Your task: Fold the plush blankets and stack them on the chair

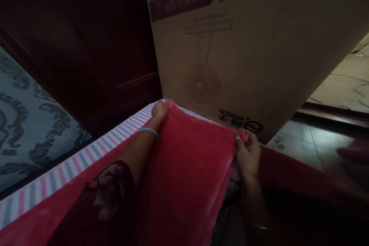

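A red cloth (193, 153) is stretched between my two hands, its far edge running from one to the other. My left hand (159, 111) is closed on the far left corner, where the fabric bunches up. At the far right corner my right hand (248, 153) pinches the edge, thumb on top. Below and to the left lies a striped sheet (100, 144) in white, pink and grey, partly covered by red fabric. The near end of the cloth runs out of view at the bottom.
A large cardboard box (259, 57) printed with a fan drawing stands just beyond the cloth. Dark red wooden panelling (86, 38) rises at the left, beside patterned wallpaper (31, 123). Floor tiles (305, 138) show at the right, with a cable beyond.
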Tool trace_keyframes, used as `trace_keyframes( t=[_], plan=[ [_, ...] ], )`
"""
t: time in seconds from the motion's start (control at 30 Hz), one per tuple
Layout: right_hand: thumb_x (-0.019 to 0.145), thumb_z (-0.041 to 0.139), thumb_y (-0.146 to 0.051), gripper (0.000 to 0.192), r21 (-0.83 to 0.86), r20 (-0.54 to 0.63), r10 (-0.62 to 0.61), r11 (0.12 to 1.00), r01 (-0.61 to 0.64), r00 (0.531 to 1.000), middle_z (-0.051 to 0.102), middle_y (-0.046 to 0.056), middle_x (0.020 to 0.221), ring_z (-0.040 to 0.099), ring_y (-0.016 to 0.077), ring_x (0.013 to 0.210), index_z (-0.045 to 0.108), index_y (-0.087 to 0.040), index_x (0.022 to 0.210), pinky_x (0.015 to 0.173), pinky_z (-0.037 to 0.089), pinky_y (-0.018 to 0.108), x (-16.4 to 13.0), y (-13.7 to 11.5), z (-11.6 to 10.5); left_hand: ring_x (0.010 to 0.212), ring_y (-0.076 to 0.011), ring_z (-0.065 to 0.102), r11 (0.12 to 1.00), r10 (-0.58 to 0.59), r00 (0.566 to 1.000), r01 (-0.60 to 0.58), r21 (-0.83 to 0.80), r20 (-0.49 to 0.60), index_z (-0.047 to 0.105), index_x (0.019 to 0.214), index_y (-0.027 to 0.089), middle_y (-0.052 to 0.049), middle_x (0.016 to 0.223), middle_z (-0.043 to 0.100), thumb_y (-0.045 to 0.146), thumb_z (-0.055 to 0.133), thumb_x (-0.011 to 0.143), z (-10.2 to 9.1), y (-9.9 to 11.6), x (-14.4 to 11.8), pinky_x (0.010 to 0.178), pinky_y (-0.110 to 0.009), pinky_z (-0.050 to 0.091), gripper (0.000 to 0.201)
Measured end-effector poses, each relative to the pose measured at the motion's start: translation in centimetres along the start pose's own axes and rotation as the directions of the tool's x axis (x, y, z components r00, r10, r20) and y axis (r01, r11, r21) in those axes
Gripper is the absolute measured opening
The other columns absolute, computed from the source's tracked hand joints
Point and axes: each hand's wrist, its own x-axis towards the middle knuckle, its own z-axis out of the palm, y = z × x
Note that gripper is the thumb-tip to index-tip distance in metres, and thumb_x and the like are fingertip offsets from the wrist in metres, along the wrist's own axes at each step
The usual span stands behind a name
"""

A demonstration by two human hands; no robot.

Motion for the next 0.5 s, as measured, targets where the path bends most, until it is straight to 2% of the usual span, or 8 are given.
trace_keyframes(
  t=[0.03, 0.1, 0.17, 0.23, 0.3, 0.37, 0.43, 0.5],
  plan=[
    [0.078, 0.062, -0.041, 0.035, 0.035, -0.006, -0.026, 0.999, 0.026, 1.0, 0.065, 0.004, 0.099, 0.06, 0.0189, 0.09, 0.062, -0.02, 0.106, 0.086, 0.046, 0.035, 0.2, -0.4, 0.3, 0.133, -0.0374, 0.05, 0.999, 0.037, 0.996, -0.035, 0.016, -0.079, 0.056, 0.119, 0.018, -0.02, 0.132, 0.061, 0.033, 0.053, 0.094, -0.6, 0.3, 0.2, 0.111, -0.049, 0.037, 0.03],
    [0.08, 0.062, -0.04, 0.035, 0.108, -0.026, -0.054, 0.993, 0.056, 0.998, 0.063, 0.003, 0.099, 0.059, 0.0173, 0.088, 0.06, -0.02, 0.109, 0.086, 0.046, 0.034, 0.6, -0.7, 1.3, 0.131, -0.0358, 0.052, 0.99, 0.129, 0.958, -0.112, 0.08, -0.255, 0.053, 0.123, 0.018, -0.018, 0.133, 0.059, 0.029, 0.047, 0.096, -1.7, 1.0, 0.9, 0.112, -0.048, 0.036, 0.03],
    [0.077, 0.061, -0.039, 0.035, 0.133, -0.029, -0.017, 0.991, 0.02, 0.999, 0.063, 0.002, 0.096, 0.059, 0.017, 0.086, 0.059, -0.02, 0.106, 0.084, 0.047, 0.034, 0.9, -0.2, 2.4, 0.129, -0.035, 0.053, 0.978, 0.196, 0.918, -0.156, 0.14, -0.345, 0.052, 0.123, 0.019, -0.016, 0.13, 0.059, 0.029, 0.046, 0.096, -2.2, 1.1, 1.5, 0.111, -0.047, 0.039, 0.029],
    [0.074, 0.06, -0.039, 0.034, 0.087, -0.024, 0.04, 0.996, -0.037, 0.999, 0.063, 0.003, 0.092, 0.058, 0.0182, 0.085, 0.06, -0.019, 0.101, 0.085, 0.046, 0.035, 1.0, 0.9, 3.1, 0.128, -0.0351, 0.054, 0.973, 0.19, 0.938, -0.14, 0.183, -0.291, 0.052, 0.123, 0.019, -0.017, 0.13, 0.059, 0.03, 0.048, 0.095, -1.8, 0.4, 1.8, 0.109, -0.046, 0.04, 0.029],
    [0.071, 0.06, -0.04, 0.033, 0.02, -0.011, 0.065, 0.998, -0.065, 0.998, 0.063, 0.003, 0.092, 0.058, 0.0195, 0.087, 0.062, -0.019, 0.096, 0.088, 0.045, 0.037, 1.1, 2.0, 3.4, 0.126, -0.0365, 0.055, 0.973, 0.136, 0.975, -0.097, 0.211, -0.176, 0.052, 0.122, 0.018, -0.019, 0.128, 0.061, 0.032, 0.054, 0.093, -0.6, -1.2, 1.7, 0.107, -0.048, 0.041, 0.031],
    [0.071, 0.06, -0.04, 0.034, -0.01, 0.006, 0.063, 0.998, -0.063, 0.998, 0.064, 0.004, 0.092, 0.058, 0.0199, 0.088, 0.063, -0.018, 0.096, 0.09, 0.044, 0.038, 1.0, 2.7, 3.3, 0.125, -0.0372, 0.056, 0.978, 0.063, 0.994, -0.044, 0.205, -0.087, 0.054, 0.12, 0.018, -0.019, 0.125, 0.063, 0.037, 0.061, 0.09, 0.8, -3.1, 1.6, 0.105, -0.048, 0.043, 0.036],
    [0.072, 0.058, -0.039, 0.034, -0.016, 0.018, 0.056, 0.998, -0.055, 0.998, 0.065, 0.004, 0.094, 0.059, 0.0199, 0.09, 0.063, -0.019, 0.099, 0.09, 0.044, 0.038, 1.0, 2.9, 3.1, 0.122, -0.0354, 0.058, 0.991, 0.008, 0.999, -0.003, 0.13, -0.04, 0.054, 0.122, 0.019, -0.018, 0.123, 0.064, 0.044, 0.066, 0.087, 1.7, -4.8, 1.8, 0.103, -0.045, 0.045, 0.044],
    [0.073, 0.057, -0.038, 0.033, -0.03, 0.01, 0.04, 0.999, -0.04, 0.999, 0.065, 0.004, 0.098, 0.059, 0.0201, 0.094, 0.063, -0.02, 0.1, 0.093, 0.043, 0.038, 1.0, 2.9, 3.0, 0.116, -0.032, 0.062, 0.999, -0.029, 1.0, 0.029, -0.046, 0.005, 0.051, 0.128, 0.018, -0.017, 0.122, 0.064, 0.049, 0.064, 0.088, 1.6, -5.7, 2.3, 0.098, -0.041, 0.049, 0.052]
  ],
)
